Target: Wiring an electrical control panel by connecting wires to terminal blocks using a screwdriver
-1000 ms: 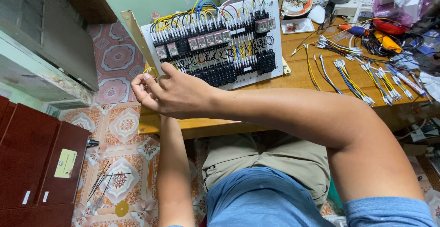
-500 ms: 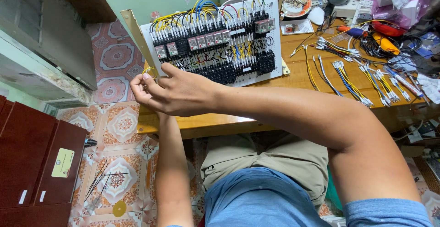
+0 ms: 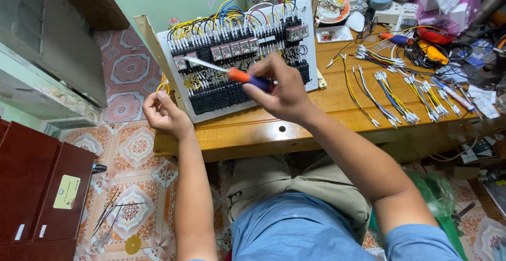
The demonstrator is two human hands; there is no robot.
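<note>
Right hand is closed around a screwdriver, fingers wrapped on the orange-and-blue handle, shaft pointing left with the tip at the upper-left block of the panel, about at the row of small grey-red modules. Left hand is pinched on a yellow wire, thumb and fingertips pressed together on the loop, just off the panel's left edge, beside the wooden frame strip.

Change from a second ago: both hands were bunched together at the panel's left edge, right over left, no tool showing. Now they're split. Right has come over the panel face with the driver; left stayed by the edge with the wire. Reads as wire prepped, driver lined up at a terminal.

Wire vs. driver tip: near, not touching. Wire sits below and left of the tip, off the board.

Around: panel lies tilted on the wooden table, dense with black terminals and yellow, blue and red leads. Bundles of cut wires spread to the right, well apart from both hands.
</note>
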